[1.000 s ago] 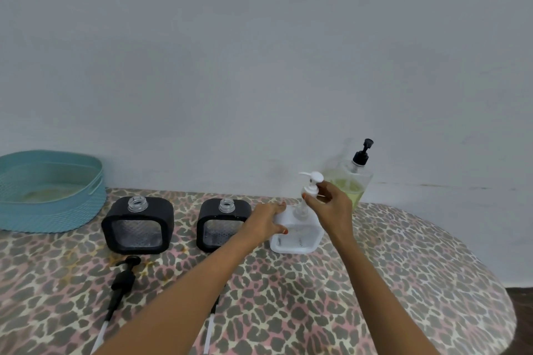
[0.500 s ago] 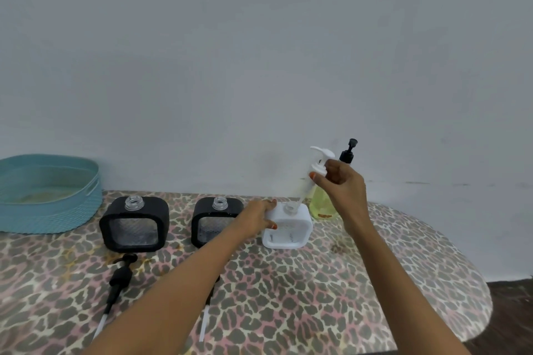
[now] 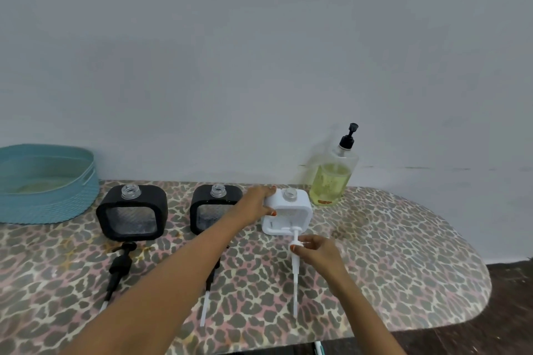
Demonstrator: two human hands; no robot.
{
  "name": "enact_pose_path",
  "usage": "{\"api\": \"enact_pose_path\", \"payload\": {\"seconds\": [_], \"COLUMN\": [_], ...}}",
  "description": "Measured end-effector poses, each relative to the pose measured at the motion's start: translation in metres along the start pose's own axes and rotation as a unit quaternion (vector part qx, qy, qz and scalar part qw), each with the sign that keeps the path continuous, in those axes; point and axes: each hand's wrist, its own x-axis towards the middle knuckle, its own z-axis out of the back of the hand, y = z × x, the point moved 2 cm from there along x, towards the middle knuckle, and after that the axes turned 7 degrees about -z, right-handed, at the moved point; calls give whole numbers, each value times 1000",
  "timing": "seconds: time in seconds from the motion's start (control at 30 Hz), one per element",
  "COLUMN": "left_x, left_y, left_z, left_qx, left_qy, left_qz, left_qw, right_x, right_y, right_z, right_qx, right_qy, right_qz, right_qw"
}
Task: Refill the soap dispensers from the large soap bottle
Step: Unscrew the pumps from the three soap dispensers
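Three square soap dispensers stand in a row with their necks uncapped: two black ones and a white one. My left hand grips the white dispenser's left side. My right hand pinches the white pump, which lies on the table in front of that dispenser with its tube pointing toward me. The large clear bottle of yellow soap, with a black pump, stands behind at the wall.
A teal basket sits at the back left. One black pump lies in front of the left dispenser; another pump's white tube shows below my left forearm. The leopard-print table rounds off at the right.
My right hand pulled the white pump out of the white dispenser, lifted it, then brought it down onto the table in front. My left hand kept its grip on the dispenser.
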Motion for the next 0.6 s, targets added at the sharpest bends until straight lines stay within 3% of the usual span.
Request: {"api": "enact_pose_path", "payload": {"seconds": [0.37, 0.6], "left_x": [2, -1], "left_y": [2, 1], "left_z": [-2, -3], "left_qx": [-9, -17], "left_qy": [-4, -20], "left_qz": [3, 3], "left_qw": [1000, 1000], "right_x": [7, 6], "right_y": [-17, -24], "right_z": [-12, -20], "right_qx": [-48, -33], "right_qy": [29, 2], "right_qz": [-22, -17], "right_qw": [998, 999]}}
